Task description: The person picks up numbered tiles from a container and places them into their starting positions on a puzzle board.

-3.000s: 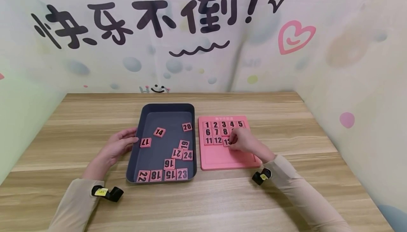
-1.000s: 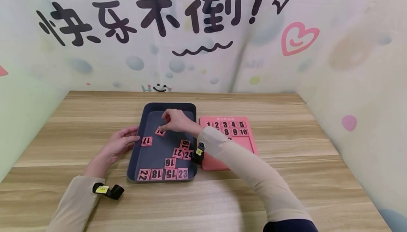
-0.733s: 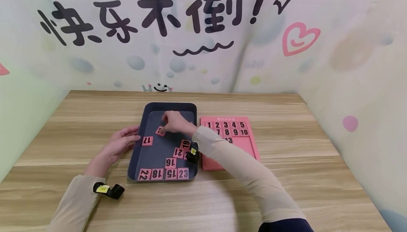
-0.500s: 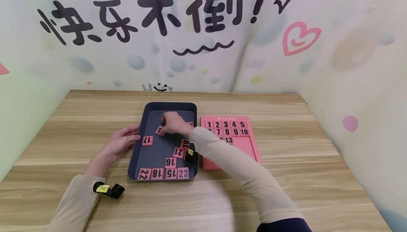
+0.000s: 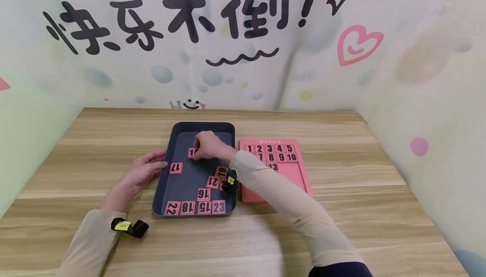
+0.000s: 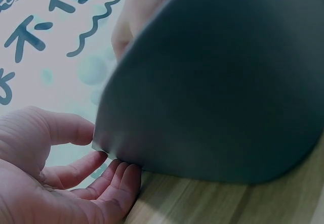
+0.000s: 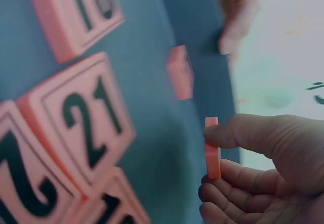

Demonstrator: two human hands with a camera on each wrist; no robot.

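Pink board [image 5: 293, 169] ran to tile 13 [image 5: 273, 167], part hidden; loose tiles [image 5: 203, 194] waited in tray [image 5: 185, 189]. Right grip [image 5: 210, 145] pinched likely tile 14 [image 5: 191, 153]; left grip [image 5: 143, 170], fingers relaxed, touched tray.

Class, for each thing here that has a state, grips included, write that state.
Tray: holding loose tiles
Pink board: partly filled
Tile 14: pinched
Tile 13: on the board
Tile 16: loose, number upside down
Tile 22: loose, number sideways
Left grip: touching tray edge
Right grip: pinching tile 14

Pink, black-numbered tiles [image 5: 176, 167], dark blue-grey tray [image 5: 182, 188], pink board [image 5: 290, 172], light-brown wood-grained table [image 5: 379, 209], beige sleeves [image 5: 282, 190]
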